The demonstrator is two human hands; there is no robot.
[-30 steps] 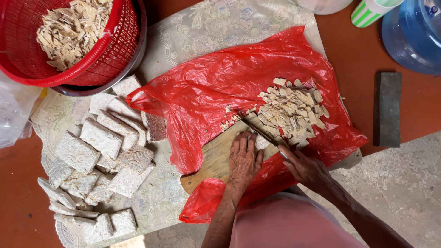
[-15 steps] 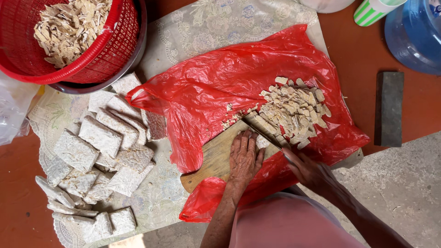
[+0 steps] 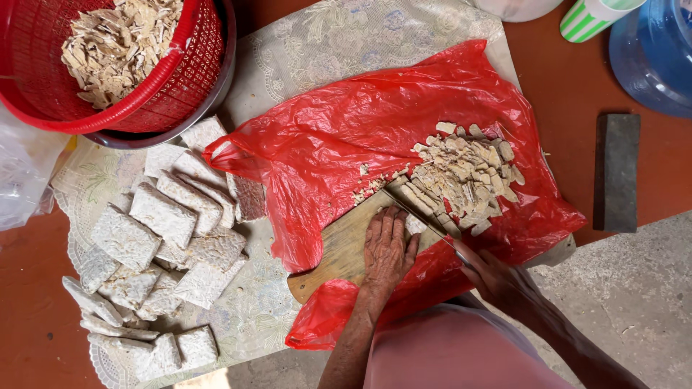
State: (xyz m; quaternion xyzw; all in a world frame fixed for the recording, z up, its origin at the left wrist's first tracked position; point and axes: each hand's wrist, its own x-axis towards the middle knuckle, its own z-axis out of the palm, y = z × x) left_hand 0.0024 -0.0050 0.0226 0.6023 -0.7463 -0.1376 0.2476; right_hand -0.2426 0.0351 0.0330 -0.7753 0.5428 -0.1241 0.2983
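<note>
my left hand lies flat, fingers together, pinning a pale slab on the wood board, center frame. right hand clamped on knife — handle hidden, i think. cut pieces piled upper right on red plastic bag.

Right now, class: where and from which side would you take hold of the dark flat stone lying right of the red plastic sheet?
Take the dark stone across its narrow width, near the middle, coming from above. It lies flat and alone on the brown surface, long axis running away from the person, both long edges free, so fingers probably fit down each side.
</note>
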